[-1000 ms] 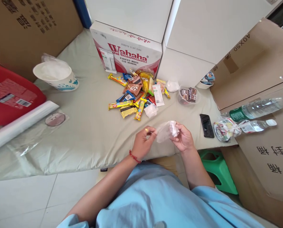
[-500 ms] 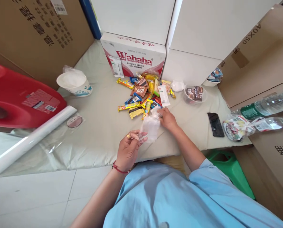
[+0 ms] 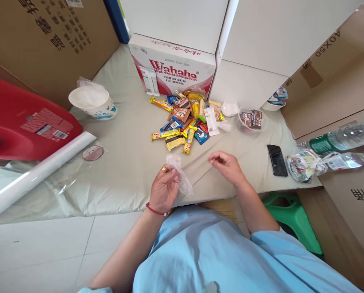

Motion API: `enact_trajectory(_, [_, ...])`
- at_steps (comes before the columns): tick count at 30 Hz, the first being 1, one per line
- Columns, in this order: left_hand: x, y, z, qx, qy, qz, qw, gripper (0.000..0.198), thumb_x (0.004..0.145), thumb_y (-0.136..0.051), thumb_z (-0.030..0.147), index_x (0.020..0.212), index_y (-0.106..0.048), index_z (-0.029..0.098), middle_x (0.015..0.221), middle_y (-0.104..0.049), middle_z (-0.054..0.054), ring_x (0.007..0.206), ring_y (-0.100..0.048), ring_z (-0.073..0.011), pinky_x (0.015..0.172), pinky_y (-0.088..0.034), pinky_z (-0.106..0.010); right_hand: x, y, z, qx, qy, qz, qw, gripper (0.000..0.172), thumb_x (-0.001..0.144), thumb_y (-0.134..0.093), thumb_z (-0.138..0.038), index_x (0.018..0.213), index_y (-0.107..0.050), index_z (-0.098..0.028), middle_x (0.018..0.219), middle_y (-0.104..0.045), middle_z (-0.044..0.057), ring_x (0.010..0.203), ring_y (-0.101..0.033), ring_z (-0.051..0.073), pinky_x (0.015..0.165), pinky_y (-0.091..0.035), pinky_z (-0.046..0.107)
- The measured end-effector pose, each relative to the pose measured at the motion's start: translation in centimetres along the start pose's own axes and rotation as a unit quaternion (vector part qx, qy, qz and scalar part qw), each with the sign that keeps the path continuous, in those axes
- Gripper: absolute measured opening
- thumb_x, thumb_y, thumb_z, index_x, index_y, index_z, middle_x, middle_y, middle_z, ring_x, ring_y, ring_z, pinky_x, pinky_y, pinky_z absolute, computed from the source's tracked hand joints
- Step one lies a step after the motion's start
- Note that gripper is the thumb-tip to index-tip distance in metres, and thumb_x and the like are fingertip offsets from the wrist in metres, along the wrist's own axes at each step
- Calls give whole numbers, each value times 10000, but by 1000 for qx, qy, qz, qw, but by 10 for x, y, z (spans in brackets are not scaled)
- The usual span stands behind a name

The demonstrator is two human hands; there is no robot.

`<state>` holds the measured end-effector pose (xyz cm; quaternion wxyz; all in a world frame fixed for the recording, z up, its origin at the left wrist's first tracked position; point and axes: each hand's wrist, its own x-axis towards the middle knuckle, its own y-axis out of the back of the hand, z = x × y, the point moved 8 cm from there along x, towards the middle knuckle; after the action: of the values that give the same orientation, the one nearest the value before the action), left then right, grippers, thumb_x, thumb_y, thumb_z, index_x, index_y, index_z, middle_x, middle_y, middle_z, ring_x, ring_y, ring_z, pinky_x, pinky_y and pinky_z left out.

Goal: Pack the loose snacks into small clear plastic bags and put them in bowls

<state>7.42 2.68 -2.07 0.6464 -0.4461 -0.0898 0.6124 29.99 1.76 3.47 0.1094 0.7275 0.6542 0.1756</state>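
Pinched in my left hand (image 3: 165, 188) is a thin clear plastic bag (image 3: 181, 175), which hangs crumpled over the near part of the table. My right hand (image 3: 227, 167) hovers to the right of the bag, fingers curled together, with nothing visible in them. Beyond both hands lies a pile of wrapped snacks, among them a yellow snack bar (image 3: 189, 139), a brown packet (image 3: 180, 114) and a white packet (image 3: 211, 121). A crumpled piece of clear plastic (image 3: 225, 126) rests beside the white packet.
A clear bowl (image 3: 265, 124) of cocoa packets and a phone (image 3: 277, 160) are on the right, near plastic bottles (image 3: 349, 136). On the left stand a paper cup (image 3: 102, 112), a red jug (image 3: 44, 122) and a white roll (image 3: 41, 177). A Wahaba-style water carton (image 3: 172, 53) stands behind.
My right hand has let go of the bag and moved right and nearer to me. The bag now hangs from my left hand alone. Clear plastic now shows beside the white packet.
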Motion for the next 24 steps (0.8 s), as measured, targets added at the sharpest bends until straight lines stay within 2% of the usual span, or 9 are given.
enact_trajectory(3, [5,0,-4,5,-20,36,999,369,672,-883,247,751,-526,194,668,-515,77,553,-447,-42,528,-396,-159,-28,-49,-22,69,42,-108,991,229,873,-748,-387,1055,-709,-255,1027,-634,45,752,-559,152,694,-491,291])
enact_trajectory(5, [8,3,-7,20,-38,58,997,410,681,-897,322,756,-513,200,652,-507,90,542,-447,-42,517,-392,-160,-38,-69,-32,78,73,-126,986,336,822,-803,-403,1112,-700,-270,1129,-614,67,792,-566,163,722,-510,310])
enact_trajectory(7, [8,6,-8,37,-54,76,995,423,698,-887,375,763,-504,207,625,-488,100,530,-451,-46,498,-379,-161,-39,-79,-36,77,85,-125,986,247,861,-760,-407,1063,-711,-271,1080,-625,65,806,-568,176,735,-509,320])
enact_trajectory(9, [9,8,-9,42,-61,83,994,442,712,-876,406,752,-482,208,596,-458,108,492,-420,-42,456,-336,-161,-35,-78,-34,80,80,-114,987,154,921,-689,-401,971,-723,-259,947,-630,46,769,-556,172,716,-487,311])
enact_trajectory(13, [9,5,-14,17,-28,57,998,466,762,-853,443,737,-453,205,567,-423,110,419,-323,-25,395,-248,-161,-27,-71,-17,175,-6,-131,976,245,905,-715,-467,879,-710,-224,778,-602,-3,677,-511,136,642,-431,263])
enact_trajectory(17, [7,-3,-26,-9,57,8,998,466,781,-851,410,726,-435,205,522,-345,121,390,-250,-19,374,-202,-153,-33,-74,7,321,-121,-154,927,334,845,-770,-526,830,-672,-207,656,-557,-46,579,-466,101,581,-405,228])
enact_trajectory(21, [-1,-9,-31,-17,126,-29,991,415,781,-825,374,723,-453,201,517,-348,111,393,-210,-22,373,-178,-160,-39,-79,23,418,-192,-136,878,369,797,-812,-519,774,-638,-194,683,-592,-35,547,-460,81,542,-406,213])
enact_trajectory(22, [-3,-11,-30,-19,133,-40,990,379,773,-809,357,725,-468,198,528,-374,99,401,-228,-26,378,-194,-166,-39,-80,26,416,-202,-128,877,367,794,-813,-514,774,-639,-192,689,-600,-31,544,-457,79,531,-401,208])
enact_trajectory(24, [-5,-14,-26,-26,131,-63,989,298,710,-778,268,725,-490,192,553,-403,82,425,-274,-36,400,-234,-178,-38,-74,33,372,-209,-87,900,349,779,-823,-494,786,-652,-190,691,-600,-33,546,-448,77,511,-386,196])
